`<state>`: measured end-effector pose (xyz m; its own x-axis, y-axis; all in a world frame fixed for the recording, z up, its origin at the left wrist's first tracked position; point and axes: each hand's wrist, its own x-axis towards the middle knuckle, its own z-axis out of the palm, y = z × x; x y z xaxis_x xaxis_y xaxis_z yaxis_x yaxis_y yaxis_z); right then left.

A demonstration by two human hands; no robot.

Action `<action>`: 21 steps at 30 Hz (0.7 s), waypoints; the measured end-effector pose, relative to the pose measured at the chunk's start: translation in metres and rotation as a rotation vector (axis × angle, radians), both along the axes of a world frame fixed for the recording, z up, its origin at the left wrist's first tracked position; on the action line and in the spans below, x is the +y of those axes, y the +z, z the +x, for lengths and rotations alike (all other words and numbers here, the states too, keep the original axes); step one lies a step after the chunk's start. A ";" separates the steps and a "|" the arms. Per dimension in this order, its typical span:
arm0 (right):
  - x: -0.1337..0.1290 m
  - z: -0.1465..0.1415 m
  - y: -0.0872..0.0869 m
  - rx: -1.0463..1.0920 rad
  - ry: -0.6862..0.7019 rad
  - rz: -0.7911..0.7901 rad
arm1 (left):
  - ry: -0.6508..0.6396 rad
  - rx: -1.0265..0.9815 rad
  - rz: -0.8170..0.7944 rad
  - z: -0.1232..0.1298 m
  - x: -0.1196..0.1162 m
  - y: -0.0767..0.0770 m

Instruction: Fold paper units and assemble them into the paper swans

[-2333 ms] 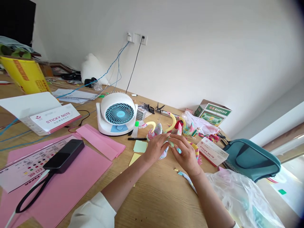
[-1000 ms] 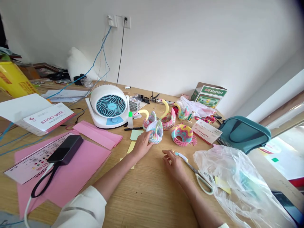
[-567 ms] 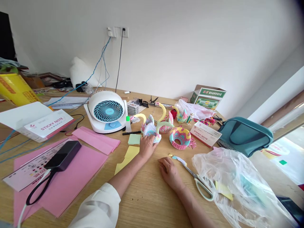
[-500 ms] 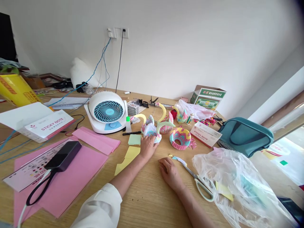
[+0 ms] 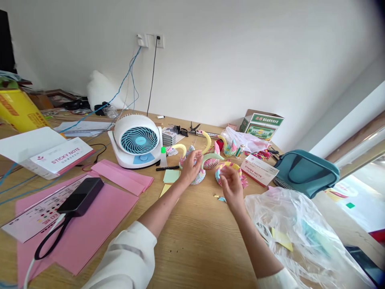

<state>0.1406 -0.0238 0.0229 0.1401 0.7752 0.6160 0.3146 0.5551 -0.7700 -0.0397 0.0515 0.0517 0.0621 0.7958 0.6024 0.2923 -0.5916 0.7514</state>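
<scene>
My left hand [image 5: 191, 166] is raised in front of a white and pastel folded-paper swan [image 5: 199, 176], its fingers apart and nothing seen in them. My right hand [image 5: 232, 186] hovers before a round pink, yellow and blue paper basket [image 5: 219, 172], fingers loosely curved and spread, holding nothing visible. More paper swans with curved yellow necks [image 5: 207, 140] stand behind my left hand. Small paper scraps [image 5: 221, 199] lie on the wooden table beside my right hand. The scissors [image 5: 263, 230] are mostly hidden behind my right forearm and the plastic bag.
A white fan [image 5: 136, 140], a green-capped bottle [image 5: 163, 157] and pink paper sheets [image 5: 99, 224] are on the left. Rightward are a sticky note box [image 5: 259, 170], a teal bag [image 5: 306, 172] and a crumpled clear plastic bag [image 5: 300, 224]. Green notes [image 5: 171, 176] lie near my left wrist.
My left hand has lifted off the white swan. My right hand has risen from the table and moved right and forward, towards the round basket, its forearm now covering most of the scissors.
</scene>
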 end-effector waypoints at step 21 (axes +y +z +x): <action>0.075 -0.002 0.071 0.036 0.261 -0.257 | -0.177 -0.157 -0.217 0.036 0.027 -0.005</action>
<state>0.1383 0.0515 0.0940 -0.0651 0.9165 0.3946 0.1584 0.3999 -0.9028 -0.0039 0.0784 0.0469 0.1311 0.8918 0.4331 0.0692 -0.4440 0.8933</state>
